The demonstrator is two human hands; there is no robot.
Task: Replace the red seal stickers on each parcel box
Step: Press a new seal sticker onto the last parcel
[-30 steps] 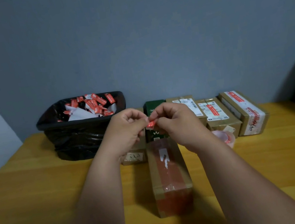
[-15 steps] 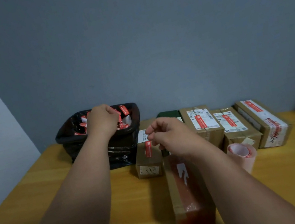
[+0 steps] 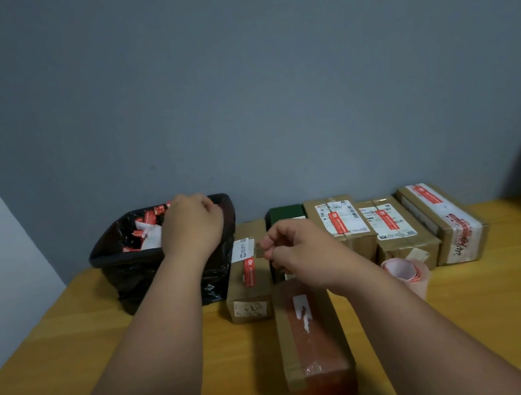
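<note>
Left hand (image 3: 192,225) now over bin (image 3: 116,257) — apart from right hand (image 3: 297,253) (both met above long box (image 3: 313,344) earlier).

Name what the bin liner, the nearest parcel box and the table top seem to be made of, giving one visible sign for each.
Bin liner: thin black plastic film, glossy and crinkled. Nearest parcel box: brown cardboard, matte, with shiny, probably clear tape across its end. Table top: wood or wood-look laminate, yellowish with faint grain lines.

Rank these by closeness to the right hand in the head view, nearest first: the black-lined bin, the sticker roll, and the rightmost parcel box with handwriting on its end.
From the right hand:
1. Sticker roll, just right of that wrist, on the table.
2. Black-lined bin, to the left at the back, under the left hand.
3. Rightmost parcel box, at the row's far right end.
</note>
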